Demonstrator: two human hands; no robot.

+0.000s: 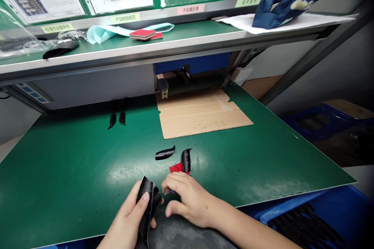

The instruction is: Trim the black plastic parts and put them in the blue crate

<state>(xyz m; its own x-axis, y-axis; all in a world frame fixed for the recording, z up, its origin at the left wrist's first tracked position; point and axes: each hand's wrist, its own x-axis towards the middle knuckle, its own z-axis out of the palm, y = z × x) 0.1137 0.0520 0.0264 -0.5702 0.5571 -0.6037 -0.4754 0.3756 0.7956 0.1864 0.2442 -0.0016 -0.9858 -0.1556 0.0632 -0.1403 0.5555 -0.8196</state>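
Observation:
My left hand (133, 212) is closed around a black curved plastic part (146, 198), held upright near the front edge of the table; a second black curved piece seems to lie against it. Just to its right is my right hand (187, 198), fingers curled and thumb held apart. A bit of something small and blue (173, 192) shows under those fingers, mostly hidden. Beyond the right hand, a black curved piece (186, 160) rests on a red pad (176, 167). Another shiny black curved piece (165, 153) lies to the left of it.
Two small black pieces (112, 120) lie farther back on the green table (73, 171). A cardboard sheet (201, 114) lies at the back. The shelf above carries red-topped pads (142, 34) and a dark blue cloth item (280, 7). A blue bin (271, 216) stands at lower right.

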